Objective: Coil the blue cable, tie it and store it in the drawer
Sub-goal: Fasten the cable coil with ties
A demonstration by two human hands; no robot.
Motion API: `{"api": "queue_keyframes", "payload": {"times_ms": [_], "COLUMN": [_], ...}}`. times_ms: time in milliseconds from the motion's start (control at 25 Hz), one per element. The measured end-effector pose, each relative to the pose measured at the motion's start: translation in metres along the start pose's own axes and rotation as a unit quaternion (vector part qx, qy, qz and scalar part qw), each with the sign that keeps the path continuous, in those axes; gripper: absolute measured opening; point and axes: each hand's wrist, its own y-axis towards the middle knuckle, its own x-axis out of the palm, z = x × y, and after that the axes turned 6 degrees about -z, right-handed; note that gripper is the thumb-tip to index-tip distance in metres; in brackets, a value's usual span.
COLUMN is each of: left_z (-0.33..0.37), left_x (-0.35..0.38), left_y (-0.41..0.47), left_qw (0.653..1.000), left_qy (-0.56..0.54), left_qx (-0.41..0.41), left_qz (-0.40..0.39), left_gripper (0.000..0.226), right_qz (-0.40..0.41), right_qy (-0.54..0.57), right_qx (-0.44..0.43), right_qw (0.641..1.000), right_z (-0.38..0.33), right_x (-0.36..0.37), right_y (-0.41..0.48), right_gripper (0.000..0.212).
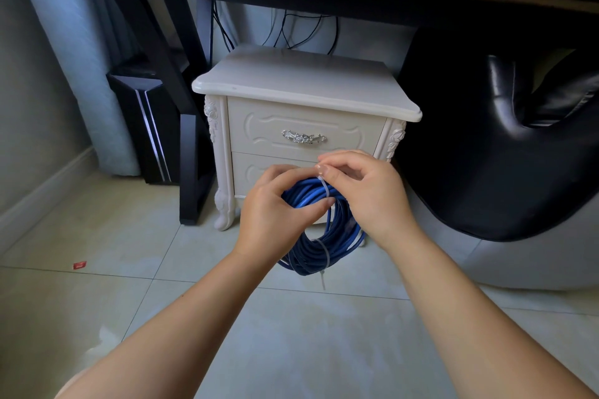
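Before the closed white nightstand [304, 91]: left hand [275, 214] grips coiled blue cable [324, 249]; right hand [366, 191] pinches white zip tie [325, 186] around its top; second tie [324, 256] cinched below.

You hold the coil [319, 230] before the nightstand [301, 107]; computer [146, 120] at 10 o'clock, chair [518, 152] at 2 o'clock.

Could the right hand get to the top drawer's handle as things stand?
Probably not yet: the handle is unobstructed just above, but the right hand is pinching a tie on the cable.
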Motion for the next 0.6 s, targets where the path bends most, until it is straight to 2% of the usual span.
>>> {"api": "queue_keyframes", "payload": {"times_ms": [160, 280, 400, 520, 600], "left_z": [-0.001, -0.004, -0.006, -0.012, -0.024], "left_x": [-0.004, -0.005, -0.005, -0.011, -0.020], "left_y": [0.000, 0.002, 0.005, 0.016, 0.027], "left_qw": [0.999, 0.998, 0.989, 0.958, 0.932], "left_qy": [-0.022, -0.038, -0.090, -0.174, -0.222], "left_qx": [-0.028, -0.050, -0.119, -0.221, -0.258], "left_qz": [-0.013, -0.018, -0.005, 0.066, 0.123], "left_gripper": [0.039, 0.037, 0.034, 0.033, 0.034], "right_qz": [-0.003, -0.007, 0.014, 0.042, 0.042], "right_qy": [0.121, 0.160, 0.103, 0.034, -0.002], "right_qx": [0.014, 0.029, 0.040, 0.095, 0.133], "right_qw": [0.993, 0.987, 0.994, 0.994, 0.990], "right_z": [0.006, 0.008, 0.017, 0.048, 0.078], "right_x": [0.003, 0.007, 0.010, 0.009, 0.009], "right_y": [-0.003, -0.003, 0.002, 0.018, 0.034], "right_gripper": [0.012, 0.012, 0.018, 0.029, 0.035]}}
